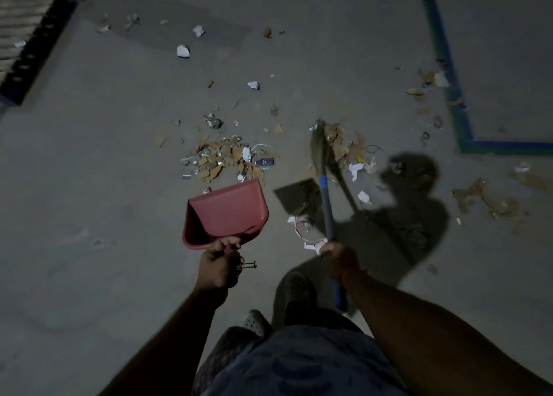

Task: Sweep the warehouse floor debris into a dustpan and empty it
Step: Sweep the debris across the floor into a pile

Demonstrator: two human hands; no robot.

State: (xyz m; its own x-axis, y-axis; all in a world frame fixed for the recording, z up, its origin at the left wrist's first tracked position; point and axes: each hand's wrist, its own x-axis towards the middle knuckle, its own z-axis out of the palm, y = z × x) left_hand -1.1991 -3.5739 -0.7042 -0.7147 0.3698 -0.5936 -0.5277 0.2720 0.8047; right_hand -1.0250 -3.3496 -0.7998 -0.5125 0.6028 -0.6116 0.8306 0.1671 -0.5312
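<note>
Gripping the red dustpan [227, 210] by its handle, my left hand [220, 265] held it low over the concrete floor [89, 156], fingers curled tight round the grip, the open mouth pointing away from me toward the main debris pile [227, 157]. That pile — torn cardboard bits, white paper scraps, a small dark wrapper — sat just beyond the pan's front lip, barely apart from it. The pan itself looked bare inside.

My right hand [341, 259] was clenched round the broom handle [327, 213], a grey shaft with blue bands, slanting forward and a little left. The broom head [318, 147] was down on the floor to the right of the pile, its bristles against a second clump of cardboard and paper [344, 147]. More white scraps [308, 237] lay beside the shaft, close to my right hand.

Farther out, loose crumpled paper [183, 51] dotted the floor, and another scatter of brown bits [484, 201] lay off to the right. A blue and green floor line [449, 66] ran down the right side and turned a corner. A dark rack edge [33, 48] showed at the top left. My shadow [410, 204] fell across the floor right of the broom — and my perforated clogs [299, 285] showed below, between my arms.
</note>
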